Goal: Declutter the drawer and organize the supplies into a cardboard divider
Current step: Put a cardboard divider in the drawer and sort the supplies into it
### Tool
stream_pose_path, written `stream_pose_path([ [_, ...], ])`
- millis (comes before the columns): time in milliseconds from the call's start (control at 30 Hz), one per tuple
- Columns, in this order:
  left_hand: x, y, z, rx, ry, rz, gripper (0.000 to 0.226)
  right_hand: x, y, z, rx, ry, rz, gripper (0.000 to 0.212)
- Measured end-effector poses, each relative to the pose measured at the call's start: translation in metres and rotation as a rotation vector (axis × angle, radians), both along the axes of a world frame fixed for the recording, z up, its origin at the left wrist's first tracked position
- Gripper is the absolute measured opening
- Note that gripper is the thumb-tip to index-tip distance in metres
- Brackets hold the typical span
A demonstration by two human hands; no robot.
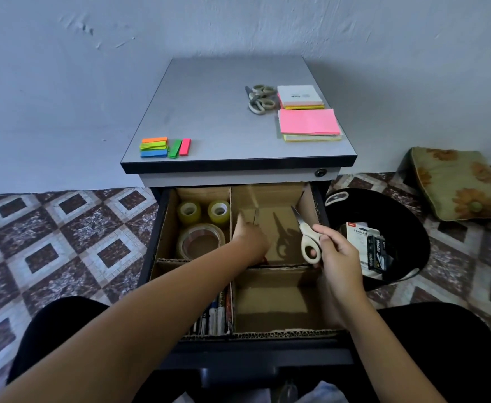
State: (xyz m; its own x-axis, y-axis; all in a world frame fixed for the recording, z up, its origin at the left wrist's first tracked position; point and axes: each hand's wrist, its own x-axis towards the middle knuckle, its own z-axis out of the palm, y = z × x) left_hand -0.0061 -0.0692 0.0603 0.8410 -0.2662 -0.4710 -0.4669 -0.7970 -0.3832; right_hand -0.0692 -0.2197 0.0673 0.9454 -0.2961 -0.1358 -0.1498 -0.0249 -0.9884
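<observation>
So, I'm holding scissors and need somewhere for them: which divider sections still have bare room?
The front-right compartment, bordered by the markers on its left, is bare. The back-right compartment has bare floor between the left hand and its right wall. Crowded: the back-left, filled by three tape rolls, and the front-left, packed with markers.

This looks like a room in a home, with a small spot for desk work. The floor (pixel 63 242) has brown and white tiles in a diamond pattern. A flowery cushion (pixel 459 184) lies on it at the right, near the plain pale wall (pixel 63 82). A little grey cabinet (pixel 238 178) stands by the wall with its drawer (pixel 253 351) pulled out. Its worktop (pixel 223 112) holds sticky notes (pixel 308 122), bright tabs (pixel 162 147) and scissors (pixel 260 98). A black bin (pixel 384 207) sits just right of the drawer.
</observation>
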Motion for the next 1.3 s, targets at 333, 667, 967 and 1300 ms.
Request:
stream_pose_path([
  [333, 0.000, 0.005, -0.010, -0.012, -0.053, 0.042, 0.029, 0.004, 0.001, 0.002, 0.034, 0.027, 0.022, 0.027],
  [667, -0.009, 0.024, 0.019, -0.563, -0.143, 0.059, 0.034, 0.018, 0.004, 0.019, -0.156, 0.070, 0.219, 0.018],
  [967, -0.053, 0.131, 0.025, -0.983, -0.609, 0.524, 0.042, 0.088, 0.052, -0.012, -0.486, 0.244, 0.438, 0.007],
  [1300, -0.056, 0.143, 0.001, -0.965, -0.479, 0.781, 0.062, 0.083, 0.064, -0.032, -1.085, 0.278, 0.402, 0.030],
])
